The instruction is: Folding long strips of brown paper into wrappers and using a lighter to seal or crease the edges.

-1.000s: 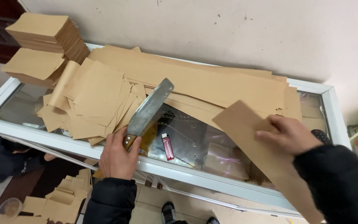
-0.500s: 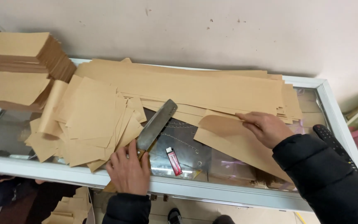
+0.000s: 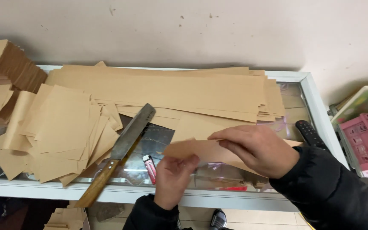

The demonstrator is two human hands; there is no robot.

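A: Head view. What are the hands on?

B: Both on one brown sheet (image 3: 201, 150), held just above the glass counter (image 3: 316, 106). The left hand (image 3: 173, 179) sits at about 6 o'clock in the frame, thumb and fingers pressed together on the sheet's near left edge. The right hand (image 3: 256, 149) is at 4 o'clock from centre, fingers laid over the top of the sheet and clamped on it, thumb underneath and hidden.

A: Where's the knife?

B: The knife (image 3: 122, 147) lies flat on the counter, let go, at 9 o'clock from the left hand and near it. Its blade points toward 1 o'clock; the wooden handle hangs over the front edge toward 7 o'clock.

A: Anything between them?

B: A red lighter (image 3: 150, 167) on the glass, just beside the left hand, at its 10 o'clock.

A: And the rest of the paper?

B: Long strips (image 3: 162, 91) stacked across the back, at 12 o'clock. Cut squares (image 3: 64, 132) spread loosely at 9 o'clock, touching the blade's left side. A tall pile (image 3: 9, 59) stands at 10 o'clock in the far corner.

A: Right side?

B: A black remote (image 3: 309, 134) at 3 o'clock, just beyond the right wrist. Past the counter's edge, a pink crate (image 3: 360, 136).
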